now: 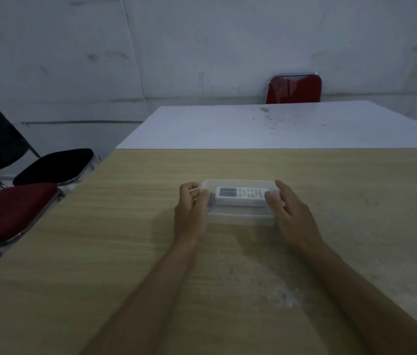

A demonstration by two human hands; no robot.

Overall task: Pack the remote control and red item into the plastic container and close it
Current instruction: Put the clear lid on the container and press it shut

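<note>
A clear plastic container (pixel 240 218) sits on the wooden table, and a white remote control (pixel 240 195) with a small screen lies inside it. A clear lid seems to rest over the top; I cannot tell whether it is pressed down. My left hand (pixel 191 211) holds the container's left end, fingers curled on the rim. My right hand (pixel 290 213) holds the right end, thumb on the top edge. No red item shows in or beside the container.
The wooden table (pixel 125 252) meets a white table (pixel 279 126) at the far side. A red chair (pixel 294 88) stands behind the white table. A red chair (pixel 10 213) and a black chair (pixel 53 165) stand at the left edge.
</note>
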